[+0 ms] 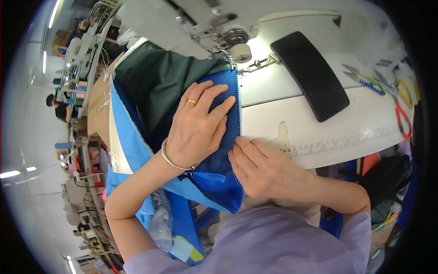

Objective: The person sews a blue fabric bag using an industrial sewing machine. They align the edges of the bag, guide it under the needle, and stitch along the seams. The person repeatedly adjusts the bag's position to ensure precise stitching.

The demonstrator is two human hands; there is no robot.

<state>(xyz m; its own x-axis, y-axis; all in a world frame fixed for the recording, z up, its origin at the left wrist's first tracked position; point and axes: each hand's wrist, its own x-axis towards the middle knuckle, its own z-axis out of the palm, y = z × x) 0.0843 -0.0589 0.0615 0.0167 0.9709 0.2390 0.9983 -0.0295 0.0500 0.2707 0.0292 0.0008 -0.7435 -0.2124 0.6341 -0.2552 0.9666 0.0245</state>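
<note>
At the sewing machine [159, 25], head view | blue cloth [233, 130] on the white table [264, 114], its far end at the presser foot [232, 65] | left hand [196, 124]: flat on the cloth, fingers spread | right hand [258, 169]: fingers bunched at the cloth's right edge, cannot tell if pinching | farther right: black phone [310, 75], then red-handled scissors [398, 112]

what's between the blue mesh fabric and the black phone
Right of the mesh, the head view shows white tabletop, with a small metal guide at the gap's upper end.
</note>
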